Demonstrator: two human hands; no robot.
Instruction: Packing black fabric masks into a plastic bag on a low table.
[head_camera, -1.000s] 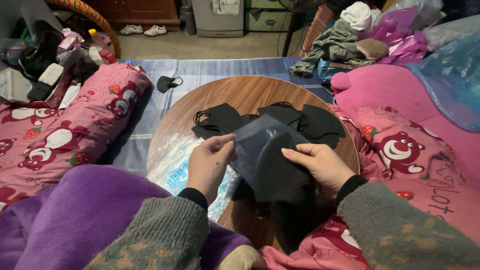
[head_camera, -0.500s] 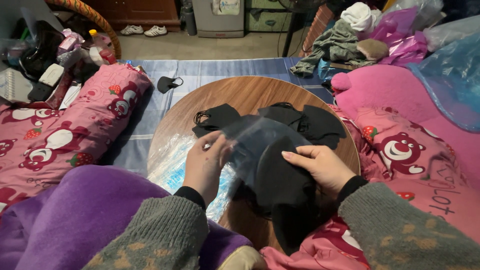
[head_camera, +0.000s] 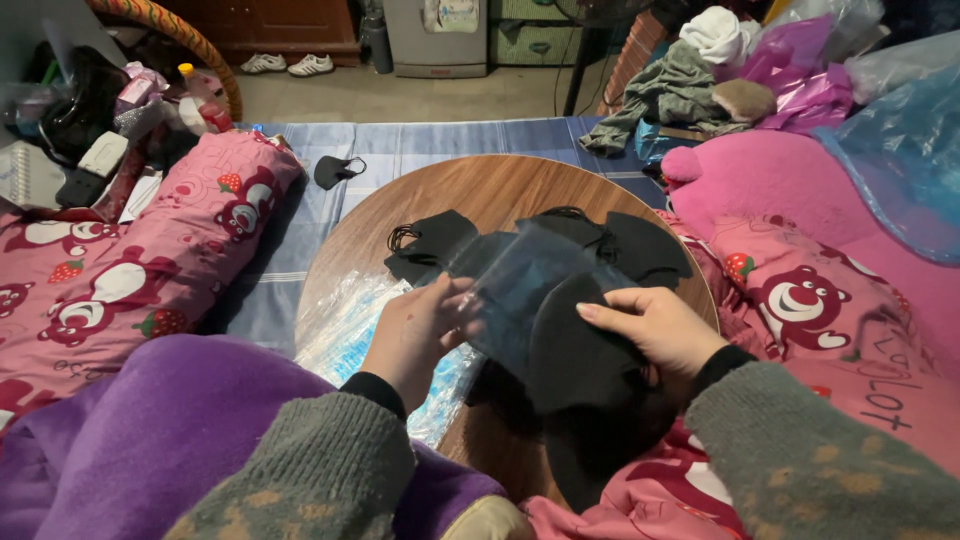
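Hands meet over a round wooden table (head_camera: 500, 190), two of them, both the person's own. Farthest left lies a pink blanket (head_camera: 120, 270) printed with bears and strawberries, and beyond it on the striped blue sheet (head_camera: 420, 140) sits one lone black mask (head_camera: 335, 170), well apart from the rest. Just left of the table's near edge a heap of clear plastic sleeves (head_camera: 345, 325) spills toward the purple cloth (head_camera: 150, 440) over the lap. The left hand (head_camera: 420, 335) comes next, its fingers pinched narrow on the left edge of a single clear plastic bag (head_camera: 520, 285); the bag's long axis runs from lower left to upper right, tilted up off the table, though which end is its mouth cannot be told. Behind it on the wood rests a loose pile of black masks (head_camera: 620, 245) (at least three can be counted, the overlaps hiding any more). The right hand (head_camera: 655, 330) grips a black mask stack (head_camera: 575, 355), fingers curled flat over its top and thumb hidden beneath; the stack's rounded end points up and left, touching the bag, and its lower end hangs toward the lap. Farthest right lies a second pink bear-print cushion (head_camera: 810, 300).
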